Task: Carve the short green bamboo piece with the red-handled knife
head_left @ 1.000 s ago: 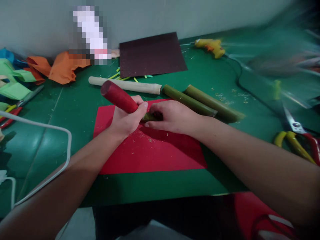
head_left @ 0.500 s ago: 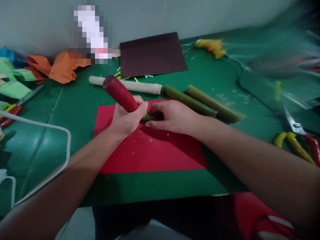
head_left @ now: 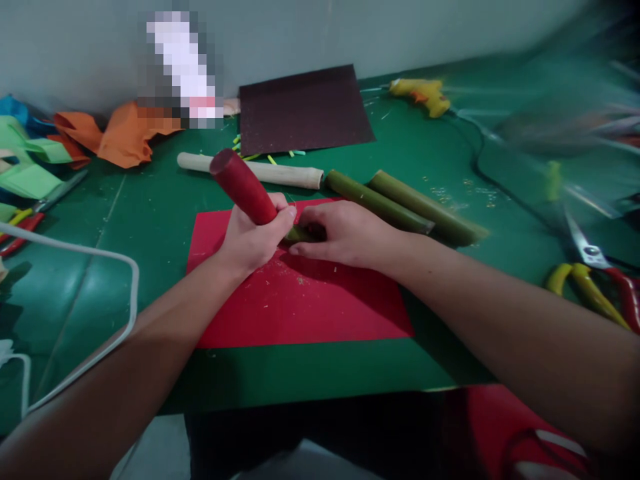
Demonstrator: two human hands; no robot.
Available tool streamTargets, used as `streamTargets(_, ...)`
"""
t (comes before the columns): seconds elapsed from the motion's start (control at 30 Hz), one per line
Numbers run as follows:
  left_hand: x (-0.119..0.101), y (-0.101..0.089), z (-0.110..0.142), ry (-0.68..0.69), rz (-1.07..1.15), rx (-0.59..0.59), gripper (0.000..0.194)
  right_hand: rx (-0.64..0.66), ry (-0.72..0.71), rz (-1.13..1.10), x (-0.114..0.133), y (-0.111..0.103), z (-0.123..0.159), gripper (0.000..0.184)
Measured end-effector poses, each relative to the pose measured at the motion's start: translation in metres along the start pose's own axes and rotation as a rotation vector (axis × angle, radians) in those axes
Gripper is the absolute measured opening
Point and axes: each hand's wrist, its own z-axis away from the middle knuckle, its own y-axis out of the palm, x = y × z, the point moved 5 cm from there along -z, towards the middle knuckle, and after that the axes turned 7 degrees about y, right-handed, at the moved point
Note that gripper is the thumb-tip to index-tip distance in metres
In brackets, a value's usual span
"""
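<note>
My left hand (head_left: 257,233) is closed round the lower end of a thick red cylinder (head_left: 243,185), like a wooden handle. It leans up and to the left; its lower end is hidden in my fist. My right hand (head_left: 345,233) is curled with thumb and fingers around a short green bamboo piece (head_left: 303,233), whose visible end lies right beside my left thumb. My palm and fingers cover most of that piece. Both hands are close together over a red sheet (head_left: 305,307) sprinkled with small pale shavings.
Behind the hands lie a pale bamboo stick (head_left: 285,175) and two green bamboo lengths (head_left: 380,200). Farther back are a dark sheet (head_left: 305,110) and a yellow glue gun (head_left: 420,97). Scissors (head_left: 593,253) lie at right; orange cloth (head_left: 125,137) and a white cable (head_left: 133,293) are at left.
The red cylinder's top has shifted slightly to the right, with a small turn of my left hand. My right hand and the bamboo piece have hardly moved.
</note>
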Motion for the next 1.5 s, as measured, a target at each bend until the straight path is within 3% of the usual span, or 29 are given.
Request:
streamTargets(0.13,0.0006,-0.0012,0.001,0.016,-0.004,-0.044,0.029,-0.005,-0.008,-0.006,-0.0005,0.0,-0.0005,0.024)
streamTargets(0.4,-0.0013,0.0008,-0.0008,0.041,-0.003,0.009,0.03,-0.009,0.009,-0.006,-0.0018,0.0002,-0.0007,0.027)
streamTargets(0.57,-0.0017,-0.0013,-0.0002,0.049,-0.013,-0.041,0.029,-0.004,0.011,-0.006,0.0002,-0.0002,-0.0006,0.023)
streamTargets(0.9,0.0011,-0.0012,-0.002,0.13,-0.021,-0.034,0.027,-0.041,-0.019,0.008,-0.001,-0.0001,-0.0013,0.022)
streamTargets(1.17,-0.0016,-0.0003,-0.0028,0.091,-0.021,0.027,0.029,-0.015,0.012,-0.013,-0.0008,0.0011,-0.001,0.024)
streamTargets(1.33,0.0017,-0.0006,-0.0022,0.017,-0.035,0.02,0.029,-0.018,0.015,-0.021,-0.0008,0.0008,-0.002,0.026)
streamTargets(1.5,0.0014,-0.0009,-0.0023,0.039,-0.008,-0.002,0.028,-0.009,0.018,-0.007,-0.0006,0.0011,-0.0014,0.025)
